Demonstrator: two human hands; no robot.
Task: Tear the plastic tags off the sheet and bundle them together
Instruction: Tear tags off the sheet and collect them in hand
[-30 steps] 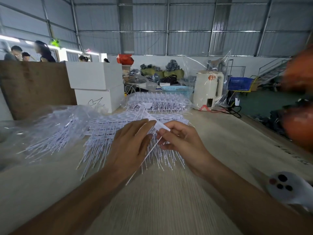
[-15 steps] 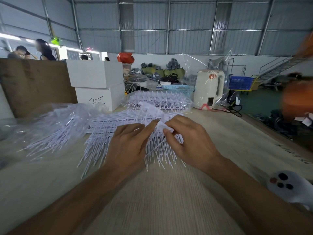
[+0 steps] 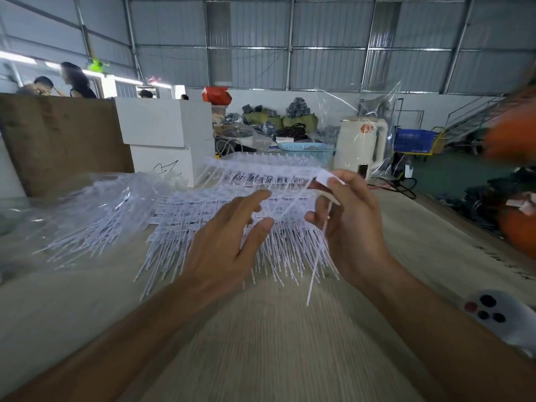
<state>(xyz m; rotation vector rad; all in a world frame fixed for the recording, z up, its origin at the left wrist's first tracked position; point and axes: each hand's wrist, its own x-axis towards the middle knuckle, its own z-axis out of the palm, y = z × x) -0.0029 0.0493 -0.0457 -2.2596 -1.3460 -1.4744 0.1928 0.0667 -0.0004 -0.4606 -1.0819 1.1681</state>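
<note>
A pile of white plastic tag sheets (image 3: 203,216) lies on the table in front of me, their long thin tails fanning toward me. My right hand (image 3: 351,227) has risen above the pile's right side and pinches the head of a white tag (image 3: 323,179) at the end of a lifted sheet strip (image 3: 261,166); loose tag tails hang down through its palm. My left hand (image 3: 229,242) hovers over the middle of the pile with fingers spread and relaxed, holding nothing.
A clear plastic bag of more tags (image 3: 87,216) lies at the left. White boxes (image 3: 165,123) and a brown board (image 3: 58,140) stand behind it, a white kettle (image 3: 362,146) at back right. A white controller (image 3: 499,317) lies at the table's right edge.
My right hand has lifted up and to the right, raising one sheet strip off the pile by its end tag. My left hand has opened and come off the pile.
</note>
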